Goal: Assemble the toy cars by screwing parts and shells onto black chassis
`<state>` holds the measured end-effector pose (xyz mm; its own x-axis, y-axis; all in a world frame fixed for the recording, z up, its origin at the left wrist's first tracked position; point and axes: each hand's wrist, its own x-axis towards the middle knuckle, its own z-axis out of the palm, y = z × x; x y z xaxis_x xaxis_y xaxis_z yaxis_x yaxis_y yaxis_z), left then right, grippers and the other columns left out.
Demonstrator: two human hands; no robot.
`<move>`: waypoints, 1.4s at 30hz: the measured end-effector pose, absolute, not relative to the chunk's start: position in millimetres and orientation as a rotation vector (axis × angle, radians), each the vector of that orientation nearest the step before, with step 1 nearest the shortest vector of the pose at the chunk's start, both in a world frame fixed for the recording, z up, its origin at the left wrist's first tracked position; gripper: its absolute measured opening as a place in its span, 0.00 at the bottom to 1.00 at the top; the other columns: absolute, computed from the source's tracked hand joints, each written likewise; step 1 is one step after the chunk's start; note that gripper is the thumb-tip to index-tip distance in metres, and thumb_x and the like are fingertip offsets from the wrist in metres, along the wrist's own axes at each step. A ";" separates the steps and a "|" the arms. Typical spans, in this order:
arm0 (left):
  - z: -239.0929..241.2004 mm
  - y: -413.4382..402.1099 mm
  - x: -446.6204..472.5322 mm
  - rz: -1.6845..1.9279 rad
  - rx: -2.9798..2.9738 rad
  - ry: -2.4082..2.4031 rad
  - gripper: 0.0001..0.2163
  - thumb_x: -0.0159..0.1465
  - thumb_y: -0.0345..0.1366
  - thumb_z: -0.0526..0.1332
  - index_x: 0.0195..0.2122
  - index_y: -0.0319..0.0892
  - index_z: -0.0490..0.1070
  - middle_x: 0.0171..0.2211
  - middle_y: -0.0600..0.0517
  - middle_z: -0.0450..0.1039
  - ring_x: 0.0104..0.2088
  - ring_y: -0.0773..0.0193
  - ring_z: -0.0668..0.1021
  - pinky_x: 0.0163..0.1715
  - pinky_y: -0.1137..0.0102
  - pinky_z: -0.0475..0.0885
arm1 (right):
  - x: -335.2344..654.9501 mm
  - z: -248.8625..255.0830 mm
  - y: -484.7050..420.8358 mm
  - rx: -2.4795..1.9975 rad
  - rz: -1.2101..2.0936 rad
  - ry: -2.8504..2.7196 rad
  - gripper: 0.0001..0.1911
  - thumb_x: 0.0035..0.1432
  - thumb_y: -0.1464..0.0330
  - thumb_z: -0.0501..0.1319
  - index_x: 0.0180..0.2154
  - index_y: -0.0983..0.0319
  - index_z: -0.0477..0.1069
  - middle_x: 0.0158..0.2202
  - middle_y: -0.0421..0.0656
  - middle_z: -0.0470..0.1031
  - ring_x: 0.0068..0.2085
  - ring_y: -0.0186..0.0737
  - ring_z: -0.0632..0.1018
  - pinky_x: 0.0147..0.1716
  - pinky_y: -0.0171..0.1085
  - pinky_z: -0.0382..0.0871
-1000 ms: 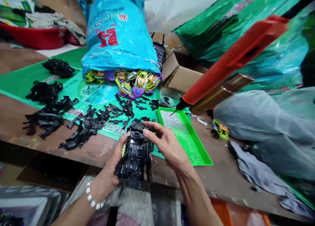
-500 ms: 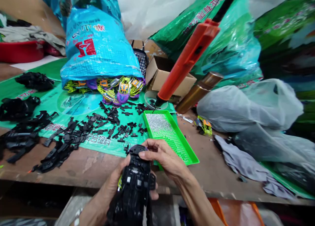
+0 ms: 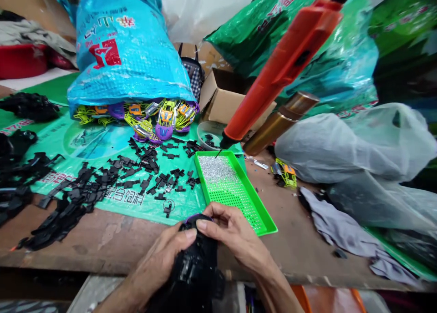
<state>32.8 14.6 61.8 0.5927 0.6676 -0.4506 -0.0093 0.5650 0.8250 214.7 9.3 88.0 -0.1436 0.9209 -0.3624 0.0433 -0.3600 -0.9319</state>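
My left hand (image 3: 160,263) grips a black plastic toy car chassis (image 3: 196,272) from the left, thumb pressed on its top, just below the table's front edge. My right hand (image 3: 232,238) pinches at the chassis's upper end with fingers curled; whether something small lies under them stays hidden. A green perforated tray (image 3: 239,194) with a heap of small silver screws sits right behind my right hand. An orange electric screwdriver (image 3: 280,72) hangs tip-down over the tray's far end.
Several loose black plastic parts (image 3: 102,185) lie on a green sheet at left. A blue sack (image 3: 126,53) spills yellow-purple toy car bodies (image 3: 160,119). Cardboard box (image 3: 221,103), brass-coloured cylinder (image 3: 280,122), grey plastic bags (image 3: 351,149) and grey cloth (image 3: 341,231) fill the right side.
The chassis and both hands have dropped lower and nearer to me. My left thumb has come up onto the chassis top. The view shifted, so the screwdriver appears further right.
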 end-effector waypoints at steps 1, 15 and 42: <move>59.8 11.9 33.0 0.454 0.932 0.903 0.27 0.63 0.53 0.57 0.56 0.40 0.72 0.43 0.44 0.80 0.45 0.50 0.79 0.49 0.60 0.70 | 215.5 87.8 8.9 -1.426 1.583 -1.147 0.24 0.44 0.51 0.71 0.26 0.64 0.68 0.24 0.36 0.63 0.28 0.30 0.63 0.28 0.33 0.53; 82.7 18.9 33.3 0.484 1.254 1.031 0.20 0.67 0.48 0.50 0.38 0.43 0.80 0.30 0.51 0.77 0.33 0.60 0.74 0.32 0.71 0.70 | 220.8 79.9 -3.1 -1.375 1.699 -1.131 0.24 0.51 0.51 0.67 0.39 0.65 0.75 0.24 0.36 0.68 0.19 0.25 0.64 0.20 0.30 0.55; 81.0 31.5 17.3 0.576 1.012 0.898 0.16 0.64 0.43 0.60 0.44 0.38 0.82 0.28 0.50 0.81 0.29 0.62 0.77 0.29 0.74 0.68 | 211.9 81.9 -4.7 -1.233 1.660 -1.093 0.16 0.55 0.57 0.67 0.40 0.62 0.79 0.23 0.37 0.69 0.22 0.29 0.69 0.29 0.35 0.60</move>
